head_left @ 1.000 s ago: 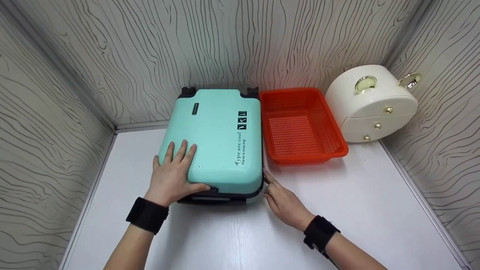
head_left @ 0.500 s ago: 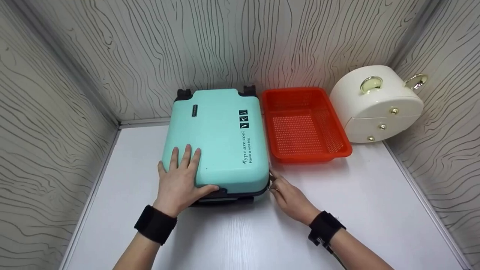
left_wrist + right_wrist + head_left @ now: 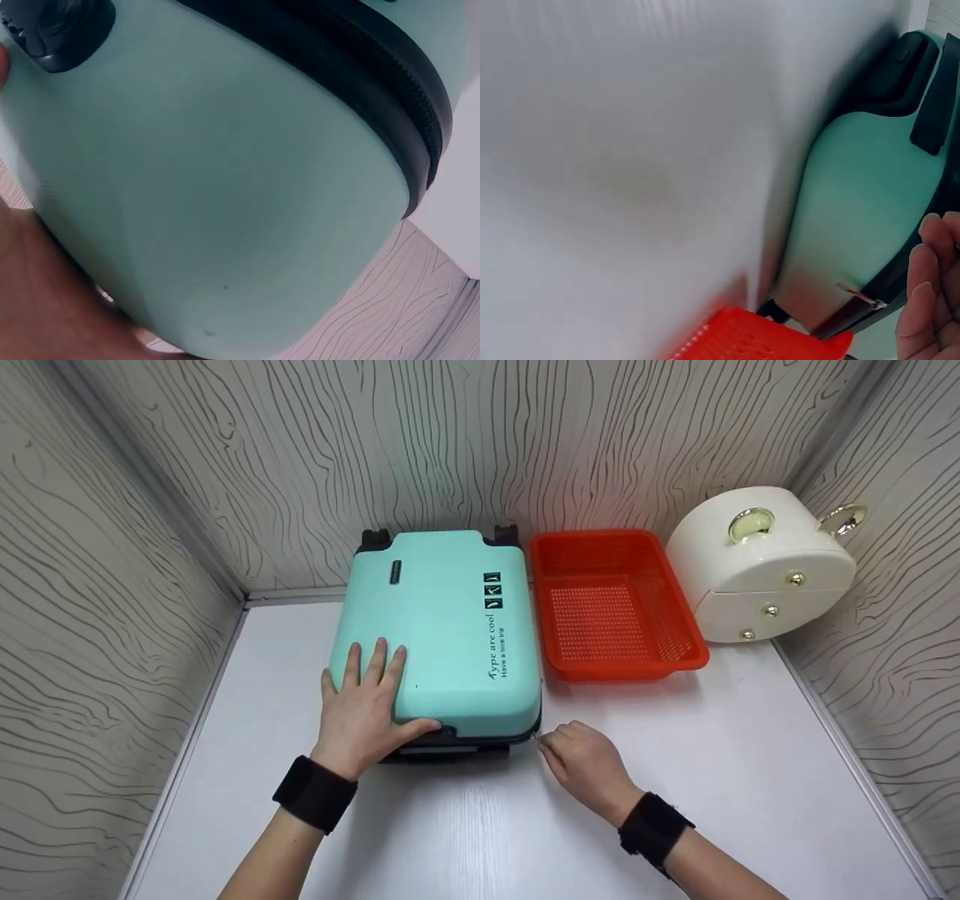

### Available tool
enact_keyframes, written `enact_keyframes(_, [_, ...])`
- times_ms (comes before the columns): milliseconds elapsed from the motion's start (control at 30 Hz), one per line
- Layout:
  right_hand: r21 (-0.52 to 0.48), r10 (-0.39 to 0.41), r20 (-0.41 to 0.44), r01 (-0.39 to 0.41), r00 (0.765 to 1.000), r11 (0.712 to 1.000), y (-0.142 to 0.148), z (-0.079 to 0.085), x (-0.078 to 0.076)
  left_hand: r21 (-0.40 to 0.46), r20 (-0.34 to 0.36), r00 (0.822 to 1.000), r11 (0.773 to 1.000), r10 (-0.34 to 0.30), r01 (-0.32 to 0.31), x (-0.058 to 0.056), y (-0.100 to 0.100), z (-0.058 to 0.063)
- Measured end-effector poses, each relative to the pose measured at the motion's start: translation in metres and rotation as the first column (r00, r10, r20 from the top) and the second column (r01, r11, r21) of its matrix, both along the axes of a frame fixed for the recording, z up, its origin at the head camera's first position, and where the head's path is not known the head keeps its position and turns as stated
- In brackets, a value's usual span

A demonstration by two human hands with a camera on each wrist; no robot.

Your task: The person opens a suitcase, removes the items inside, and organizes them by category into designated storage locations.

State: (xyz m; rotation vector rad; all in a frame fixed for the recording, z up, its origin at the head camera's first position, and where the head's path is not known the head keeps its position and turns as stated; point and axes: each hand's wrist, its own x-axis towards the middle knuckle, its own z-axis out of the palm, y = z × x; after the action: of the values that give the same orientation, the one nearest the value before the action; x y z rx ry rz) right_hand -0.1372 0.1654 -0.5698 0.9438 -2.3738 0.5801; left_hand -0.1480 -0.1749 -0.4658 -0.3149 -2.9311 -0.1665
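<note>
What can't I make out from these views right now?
Head view: the metal piece pinched by the right hand, too small to identify.
Head view: inside the suitcase, hidden by its shell.
Head view: inside the white case, hidden by its walls.
Left wrist view: most of the left hand, cut off by the left edge.
Right wrist view: most of the red basket, cut off below.

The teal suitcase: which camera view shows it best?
The head view: the teal suitcase fits in frame, partly covered by the left hand. The left wrist view shows only some shell and zipper up close; the right wrist view, a cut-off portion.
</note>
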Motion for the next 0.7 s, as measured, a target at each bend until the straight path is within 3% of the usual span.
enact_keyframes(167, [0.032, 0.035, -0.032, -0.034, 0.999, 0.999, -0.012, 0.002, 0.006, -0.004, -0.018, 0.999, 1.0, -0.031, 0.031, 0.0, -0.001, -0.001])
enact_keyframes(367, [0.048, 0.058, -0.009, -0.057, 0.998, 0.997, -0.032, 0.005, 0.011, 0.031, -0.009, 0.998, 0.997, -0.067, 0.068, -0.002, -0.002, 0.0])
enact_keyframes(700, [0.032, 0.083, 0.009, -0.083, 0.996, 0.996, -0.068, 0.004, 0.013, 0.025, -0.004, 0.998, 0.997, -0.068, 0.068, -0.002, -0.002, -0.001])
